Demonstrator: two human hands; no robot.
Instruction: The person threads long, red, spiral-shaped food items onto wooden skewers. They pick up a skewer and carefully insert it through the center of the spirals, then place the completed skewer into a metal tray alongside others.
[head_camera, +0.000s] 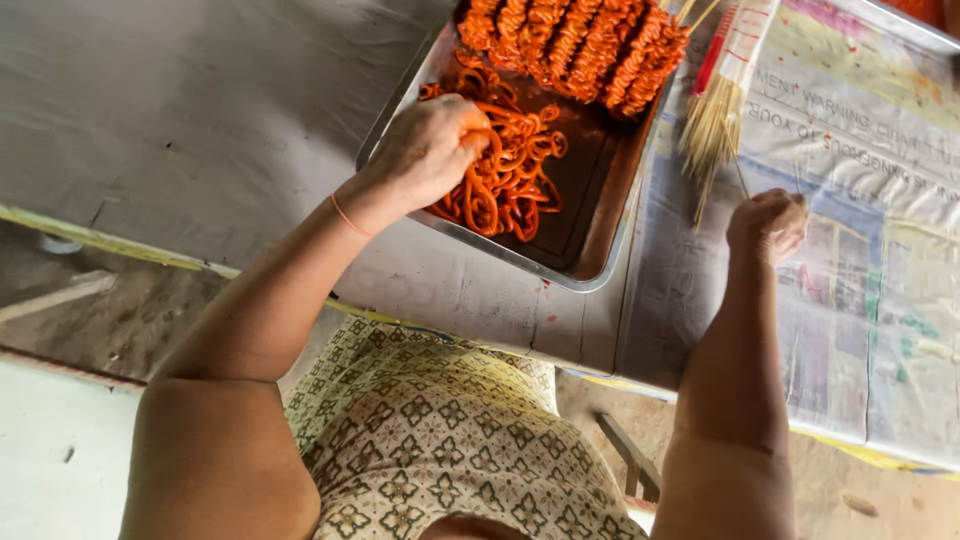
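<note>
Patterned clothing (440, 450) fills the bottom of the frame. Left hand (425, 150) has its fingers pinching orange spiral snacks (505, 180) in the metal tray (590, 255), upper middle. Right hand (768, 225), fingers curled together, holds a thin stick (742, 180) near the bundle of sticks (712, 125) on the newspaper-covered surface (880, 300).

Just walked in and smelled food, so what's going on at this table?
A person's left hand reaches into a metal tray, gripping loose orange spiral strips. The right hand is closed around a thin wooden skewer over newspaper. Finished skewered spirals are stacked at the tray's far end, beside a bundle of skewers.
</note>
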